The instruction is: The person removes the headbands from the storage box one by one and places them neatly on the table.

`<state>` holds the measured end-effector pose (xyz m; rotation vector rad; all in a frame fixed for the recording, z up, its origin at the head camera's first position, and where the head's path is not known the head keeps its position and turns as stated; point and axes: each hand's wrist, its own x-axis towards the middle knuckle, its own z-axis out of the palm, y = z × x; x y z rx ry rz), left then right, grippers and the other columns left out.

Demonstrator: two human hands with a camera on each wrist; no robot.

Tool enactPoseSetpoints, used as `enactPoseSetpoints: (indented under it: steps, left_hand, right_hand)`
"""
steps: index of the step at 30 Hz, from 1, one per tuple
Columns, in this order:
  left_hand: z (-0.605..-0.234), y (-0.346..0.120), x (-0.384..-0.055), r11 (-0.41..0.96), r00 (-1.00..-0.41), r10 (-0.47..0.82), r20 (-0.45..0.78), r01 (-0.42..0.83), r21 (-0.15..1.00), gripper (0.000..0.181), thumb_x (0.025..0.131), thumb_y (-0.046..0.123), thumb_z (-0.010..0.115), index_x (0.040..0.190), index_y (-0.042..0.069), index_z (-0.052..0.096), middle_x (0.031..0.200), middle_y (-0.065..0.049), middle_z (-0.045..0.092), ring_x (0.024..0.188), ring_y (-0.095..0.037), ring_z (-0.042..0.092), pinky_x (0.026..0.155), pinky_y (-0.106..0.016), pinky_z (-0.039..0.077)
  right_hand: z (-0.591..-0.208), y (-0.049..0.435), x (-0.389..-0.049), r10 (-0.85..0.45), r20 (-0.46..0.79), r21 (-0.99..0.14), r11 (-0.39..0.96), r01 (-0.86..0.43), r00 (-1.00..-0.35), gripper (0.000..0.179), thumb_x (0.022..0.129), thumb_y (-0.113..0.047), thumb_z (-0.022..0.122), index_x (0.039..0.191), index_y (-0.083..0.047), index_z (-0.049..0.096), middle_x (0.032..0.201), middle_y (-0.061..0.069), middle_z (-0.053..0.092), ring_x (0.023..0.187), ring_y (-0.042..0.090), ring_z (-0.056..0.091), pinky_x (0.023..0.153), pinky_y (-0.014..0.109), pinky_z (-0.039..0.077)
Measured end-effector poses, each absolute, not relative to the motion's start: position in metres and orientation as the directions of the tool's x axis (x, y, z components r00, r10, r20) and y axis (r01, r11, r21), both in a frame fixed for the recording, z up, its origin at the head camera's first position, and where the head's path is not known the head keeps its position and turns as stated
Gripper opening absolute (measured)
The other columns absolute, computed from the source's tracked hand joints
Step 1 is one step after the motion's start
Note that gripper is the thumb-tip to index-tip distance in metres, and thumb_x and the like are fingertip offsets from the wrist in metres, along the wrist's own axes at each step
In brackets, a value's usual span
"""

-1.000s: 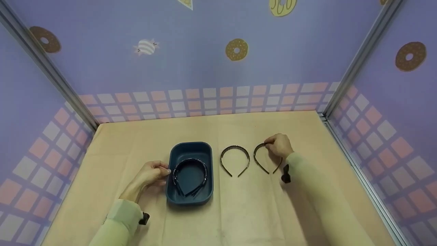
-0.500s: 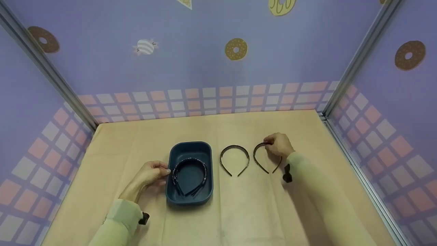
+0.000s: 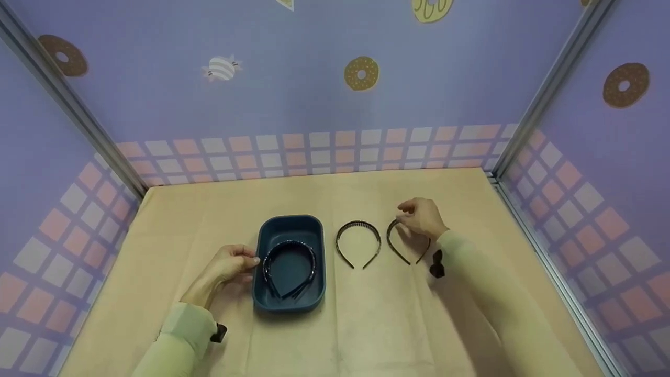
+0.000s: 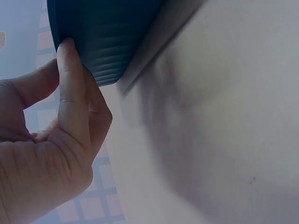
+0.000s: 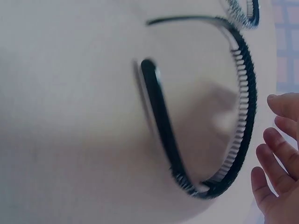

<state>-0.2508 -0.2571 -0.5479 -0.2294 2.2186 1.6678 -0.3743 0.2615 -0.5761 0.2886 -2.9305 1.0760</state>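
My left hand (image 3: 230, 264) pinches the left wall of a dark blue rectangular tub (image 3: 290, 309); in the left wrist view, a fingertip lies on the tub's outer side (image 4: 107, 32). Inside the tub lie dark, glittery headbands (image 3: 289, 244), stacked so closely that I cannot tell how many. On the cloth to the right, a black toothed headband (image 3: 358, 223) lies with its ends towards me. Beyond it is another black headband (image 3: 390, 241), partly hidden by my right hand (image 3: 423, 217). In the right wrist view, that hand's spread fingers (image 5: 275, 140) are apart from the toothed headband (image 5: 252, 93).
A cream cloth (image 3: 382, 324) covers the table. Patterned purple walls (image 3: 293, 104) stand at the back and both sides, with metal posts (image 3: 555, 89) at the corners. A dark wrist fitting (image 3: 437, 264) sits at my right cuff.
My right hand has let go of the right headband and lifted slightly, its thumb and fingers parting. The headband stays where it was. My left hand keeps its hold on the tub.
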Motion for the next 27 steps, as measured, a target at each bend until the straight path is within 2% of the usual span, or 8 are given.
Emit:
enactPoseSetpoints:
  steps: [5,14,27]
  left_hand:
    - [-0.547,-0.257,-0.252,0.289,-0.916,0.081,-0.394,-0.357,0.889,0.013,0.103,0.005,0.073,0.114,0.0,0.069,0.095,0.003,0.07,0.085,-0.009,0.07,0.072,-0.03,0.067]
    - [-0.547,-0.256,-0.251,0.29,-0.918,0.078,-0.389,-0.352,0.89,0.015,0.103,0.006,0.072,0.116,-0.001,0.068,0.094,0.002,0.07,0.081,-0.01,0.068,0.071,-0.03,0.067]
    - [-0.548,-0.254,-0.253,0.261,-0.913,0.077,-0.401,-0.369,0.892,0.009,0.101,0.003,0.074,0.109,0.001,0.07,0.088,0.003,0.067,0.076,-0.009,0.069,0.066,-0.028,0.065]
  right_hand:
    - [-0.567,0.248,-0.374,-0.186,0.101,-0.653,0.729,-0.206,-0.977,0.043,0.1,-0.018,0.081,0.138,0.002,0.076,0.132,0.024,0.077,0.124,0.043,0.071,0.107,0.058,0.06]
    - [-0.554,0.226,-0.371,-0.243,0.145,-0.655,0.703,-0.277,-0.959,0.045,0.097,-0.019,0.085,0.136,0.002,0.077,0.128,0.023,0.08,0.114,0.041,0.076,0.099,0.057,0.064]
    - [-0.54,0.194,-0.36,-0.35,0.195,-0.659,0.645,-0.386,-0.916,0.036,0.097,-0.021,0.085,0.125,0.002,0.081,0.125,0.023,0.082,0.109,0.041,0.08,0.096,0.054,0.068]
